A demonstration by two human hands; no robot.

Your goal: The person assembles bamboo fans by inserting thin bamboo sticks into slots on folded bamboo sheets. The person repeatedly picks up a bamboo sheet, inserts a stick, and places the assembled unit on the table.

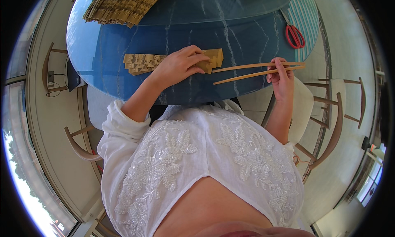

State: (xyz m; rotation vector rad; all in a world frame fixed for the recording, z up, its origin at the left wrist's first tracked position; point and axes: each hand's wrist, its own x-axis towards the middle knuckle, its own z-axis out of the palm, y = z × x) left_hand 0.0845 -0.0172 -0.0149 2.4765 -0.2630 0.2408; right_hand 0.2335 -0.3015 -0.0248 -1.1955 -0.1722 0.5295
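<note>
My left hand [181, 65] lies over a row of overlapping gold-coloured printed papers [140, 63] on the blue table. Its fingers are curled and closed on the papers near their right end, hiding the middle of the row. A pair of long wooden chopsticks [242, 67] is in my right hand [281, 77], gripped near their right ends. They point left and stand apart at the tips. The upper tip is close to the right end of the papers, though I cannot tell if it touches. The lower tip is over the bare table, nearer me.
A larger fan of similar gold papers [123, 6] rests at the far left of the table [197, 91]. Red-handled scissors [294, 36] lie at the right, by a striped pale-blue strip [305, 15]. Wooden-backed chairs [335, 130] stand on both sides.
</note>
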